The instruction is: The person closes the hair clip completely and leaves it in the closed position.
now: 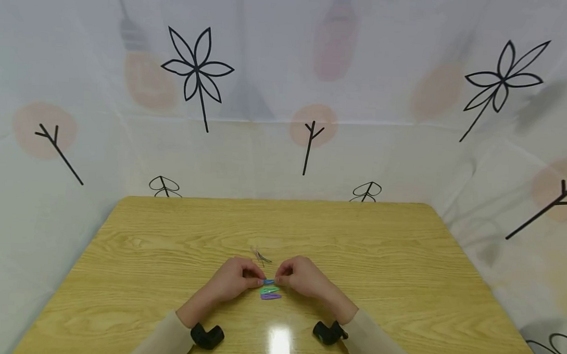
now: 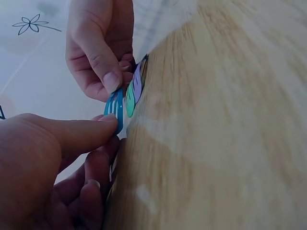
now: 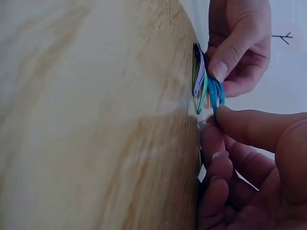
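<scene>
A blue hair clip (image 1: 269, 281) is pinched at its two ends between both hands, just above the table. My left hand (image 1: 233, 279) grips its left end with thumb and fingertip; my right hand (image 1: 304, 278) pinches the right end. In the left wrist view the blue clip (image 2: 114, 109) spans the two thumbs. The right wrist view also shows the blue clip (image 3: 216, 91) between the fingers. Nearer the body, a green clip (image 1: 269, 290) lies beside a purple clip (image 1: 271, 296), both roughly parallel to the blue one.
Beyond the hands, a few thin dark and pinkish clips (image 1: 261, 256) lie on the wooden table (image 1: 282, 224). Black wrist cameras (image 1: 206, 336) are strapped on both wrists. A patterned white cloth (image 1: 251, 160) hangs behind the table.
</scene>
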Demonstrator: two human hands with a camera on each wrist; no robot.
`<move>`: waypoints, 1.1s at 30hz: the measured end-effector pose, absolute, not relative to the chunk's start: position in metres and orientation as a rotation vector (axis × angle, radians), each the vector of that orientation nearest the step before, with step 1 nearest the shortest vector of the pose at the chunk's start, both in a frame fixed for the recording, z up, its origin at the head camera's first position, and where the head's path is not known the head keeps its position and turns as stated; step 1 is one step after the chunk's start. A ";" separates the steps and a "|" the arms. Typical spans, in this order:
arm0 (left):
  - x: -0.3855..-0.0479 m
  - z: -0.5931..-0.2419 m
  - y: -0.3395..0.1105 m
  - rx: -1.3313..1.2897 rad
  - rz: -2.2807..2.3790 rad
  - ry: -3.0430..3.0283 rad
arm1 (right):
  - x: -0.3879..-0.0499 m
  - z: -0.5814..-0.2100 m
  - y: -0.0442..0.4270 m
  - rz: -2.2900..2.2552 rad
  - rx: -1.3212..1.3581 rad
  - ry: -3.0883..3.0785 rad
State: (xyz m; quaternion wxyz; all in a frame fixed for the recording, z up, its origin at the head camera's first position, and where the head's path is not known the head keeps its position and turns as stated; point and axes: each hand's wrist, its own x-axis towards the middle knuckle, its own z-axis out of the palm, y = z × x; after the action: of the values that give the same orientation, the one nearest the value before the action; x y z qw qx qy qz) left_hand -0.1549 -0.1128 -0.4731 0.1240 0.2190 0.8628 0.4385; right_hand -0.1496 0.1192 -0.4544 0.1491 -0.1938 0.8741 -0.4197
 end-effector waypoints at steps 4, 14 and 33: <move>-0.156 -0.475 -0.113 0.641 1.276 2.510 | -0.151 -0.456 0.118 -1.172 -0.558 2.520; -0.157 -0.471 -0.113 0.635 1.287 2.462 | -0.153 -0.455 0.118 -1.176 -0.551 2.499; -0.158 -0.467 -0.115 0.596 1.277 2.455 | -0.155 -0.457 0.122 -1.200 -0.566 2.486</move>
State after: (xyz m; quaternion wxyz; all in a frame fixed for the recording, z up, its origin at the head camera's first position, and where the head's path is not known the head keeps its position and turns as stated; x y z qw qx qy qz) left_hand -0.1575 -0.1149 -0.4675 0.1548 0.2079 0.8569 0.4456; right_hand -0.1547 0.1217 -0.4565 0.1610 -0.1981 0.8708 -0.4202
